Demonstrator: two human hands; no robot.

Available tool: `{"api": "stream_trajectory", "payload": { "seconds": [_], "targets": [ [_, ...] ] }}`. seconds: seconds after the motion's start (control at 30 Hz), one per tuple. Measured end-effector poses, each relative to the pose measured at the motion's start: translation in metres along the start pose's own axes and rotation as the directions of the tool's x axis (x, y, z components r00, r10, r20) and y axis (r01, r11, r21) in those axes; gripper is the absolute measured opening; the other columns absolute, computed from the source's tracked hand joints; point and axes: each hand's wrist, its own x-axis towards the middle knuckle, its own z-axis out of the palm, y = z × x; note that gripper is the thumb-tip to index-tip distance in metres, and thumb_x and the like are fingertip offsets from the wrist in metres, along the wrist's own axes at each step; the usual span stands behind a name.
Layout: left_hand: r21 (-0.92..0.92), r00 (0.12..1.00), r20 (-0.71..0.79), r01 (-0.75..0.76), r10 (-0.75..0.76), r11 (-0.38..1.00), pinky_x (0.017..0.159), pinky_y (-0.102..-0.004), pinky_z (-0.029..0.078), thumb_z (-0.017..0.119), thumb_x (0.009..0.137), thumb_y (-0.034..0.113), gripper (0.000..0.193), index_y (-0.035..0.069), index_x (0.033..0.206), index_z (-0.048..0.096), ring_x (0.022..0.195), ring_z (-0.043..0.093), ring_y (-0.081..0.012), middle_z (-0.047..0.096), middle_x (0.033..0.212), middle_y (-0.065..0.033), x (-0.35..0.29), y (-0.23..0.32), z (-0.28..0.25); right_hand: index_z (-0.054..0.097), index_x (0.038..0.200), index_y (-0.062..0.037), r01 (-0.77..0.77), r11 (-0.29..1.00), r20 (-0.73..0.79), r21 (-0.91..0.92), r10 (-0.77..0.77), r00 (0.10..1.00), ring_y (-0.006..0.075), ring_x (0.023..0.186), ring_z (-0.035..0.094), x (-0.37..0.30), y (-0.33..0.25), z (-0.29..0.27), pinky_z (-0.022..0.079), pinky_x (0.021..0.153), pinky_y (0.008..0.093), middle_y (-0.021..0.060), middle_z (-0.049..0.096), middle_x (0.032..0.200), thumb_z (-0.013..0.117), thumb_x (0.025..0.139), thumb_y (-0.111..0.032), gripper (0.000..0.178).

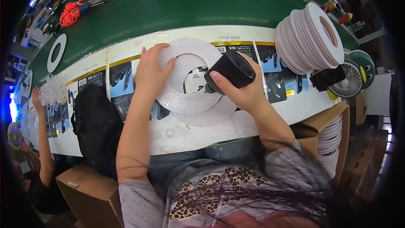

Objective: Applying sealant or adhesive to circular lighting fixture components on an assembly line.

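Note:
A white, speckled flat ring (192,103) lies in front of me, overlapping a second white disc (211,117) beneath it. My left hand (152,71) grips the ring's left side, its thumb on the upper face near the inner hole and the fingers at the outer rim. My right hand (247,86) is wrapped round a black hand-held power tool (232,71), probably a cordless screwdriver. The tool's nose points down at the ring's right inner part; its tip is mostly hidden. Through the hole shows the printed sheet (198,80) on the table.
A tall stack of white rings (301,42) leans at the right, near a small fan (348,78) and a dark phone-like object (328,78). A black cloth-like item (97,122) lies left. Cardboard boxes (90,190) stand below. A co-worker's arm (44,143) reaches clear plastic pieces (55,90).

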Motion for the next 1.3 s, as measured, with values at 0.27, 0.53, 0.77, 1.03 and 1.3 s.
{"api": "stream_trajectory", "payload": {
  "seconds": [0.27, 0.53, 0.77, 1.03, 1.3],
  "targets": [
    [-0.013, 1.0, -0.009, -0.012, 0.012, 1.0, 0.112, -0.0465, 0.025, 0.066, 0.079, 0.015, 0.033, 0.007, 0.11, 0.057, 0.102, 0.059, -0.0311, 0.064, 0.103, -0.0139, 0.0, 0.0, 0.0, 0.061, 0.083, -0.0001, 0.005, 1.0, -0.004, 0.021, -0.005, 1.0, 0.0129, 0.068, 0.057, -0.002, 0.003, 0.003, 0.044, 0.061, 0.0244, 0.0056, 0.06, 0.077, 0.074, 0.076, -0.009, 0.017],
    [-0.005, 1.0, -0.01, -0.011, 0.011, 1.0, 0.112, -0.0466, 0.027, 0.066, 0.079, 0.014, 0.033, 0.006, 0.11, 0.057, 0.101, 0.059, -0.0304, 0.064, 0.104, -0.013, -0.001, 0.002, -0.001, 0.061, 0.085, 0.0005, 0.053, 0.999, 0.022, 0.003, -0.053, 0.998, 0.014, 0.069, 0.057, 0.0, 0.002, 0.003, 0.044, 0.062, 0.0251, 0.0059, 0.06, 0.077, 0.073, 0.077, -0.011, 0.018],
    [0.014, 1.0, 0.001, 0.021, -0.021, 1.0, 0.112, -0.0452, 0.027, 0.066, 0.079, 0.014, 0.033, 0.006, 0.11, 0.058, 0.103, 0.059, -0.0289, 0.064, 0.106, -0.0119, -0.001, 0.002, -0.004, 0.061, 0.085, 0.0006, 0.041, 0.999, 0.01, 0.015, -0.041, 0.999, 0.014, 0.07, 0.056, 0.001, 0.004, 0.004, 0.044, 0.062, 0.0255, 0.0063, 0.06, 0.077, 0.073, 0.077, -0.01, 0.018],
    [-0.021, 1.0, -0.01, -0.021, 0.021, 1.0, 0.112, -0.0441, 0.027, 0.066, 0.08, 0.017, 0.036, 0.005, 0.113, 0.057, 0.105, 0.057, -0.035, 0.062, 0.109, -0.015, 0.0, -0.007, -0.001, 0.061, 0.088, -0.0005, 0.09, 0.996, -0.064, -0.012, -0.091, 0.994, 0.0182, 0.067, 0.059, 0.0, 0.009, 0.004, 0.047, 0.062, 0.0291, 0.0082, 0.061, 0.077, 0.078, 0.074, -0.017, 0.028],
    [-0.046, 0.997, 0.053, 0.063, -0.06, 0.997, 0.114, -0.0419, 0.023, 0.062, 0.082, 0.01, 0.032, 0.003, 0.113, 0.055, 0.104, 0.058, -0.0326, 0.062, 0.108, -0.0167, 0.0, 0.013, -0.004, 0.064, 0.087, -0.0023, 0.134, 0.989, -0.118, -0.07, -0.141, 0.983, 0.0301, 0.069, 0.062, 0.0, 0.008, -0.003, 0.05, 0.064, 0.0347, 0.0123, 0.063, 0.078, 0.078, 0.068, -0.024, 0.032]
  ]
}}
